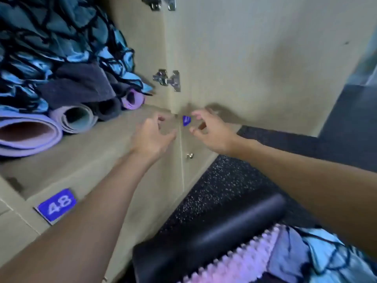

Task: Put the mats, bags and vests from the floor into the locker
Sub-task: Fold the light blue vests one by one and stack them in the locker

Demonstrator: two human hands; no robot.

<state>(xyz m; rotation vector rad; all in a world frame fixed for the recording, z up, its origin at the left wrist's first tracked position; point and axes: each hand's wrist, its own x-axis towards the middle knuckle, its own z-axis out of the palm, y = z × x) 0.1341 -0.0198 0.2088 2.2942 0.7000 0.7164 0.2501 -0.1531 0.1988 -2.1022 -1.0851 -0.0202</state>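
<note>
The open locker (95, 152) holds rolled purple mats (26, 133) at the left, a dark rolled mat (106, 109), a grey cloth and blue vests in black netting (51, 41) piled above. My left hand (153, 137) and my right hand (210, 131) hover side by side in front of the locker's right corner, fingers curled apart, holding nothing. On the floor at the lower right lie a black roll (208, 231), a pink ribbed mat (240, 260) and a blue netted vest bundle (318, 258).
The locker door (255, 58) stands open to the right on metal hinges (169, 79). A blue plate numbered 48 (57, 204) marks the lower locker. A small knob (189, 155) sits on the lower door. Speckled black flooring (224, 180) runs along the lockers.
</note>
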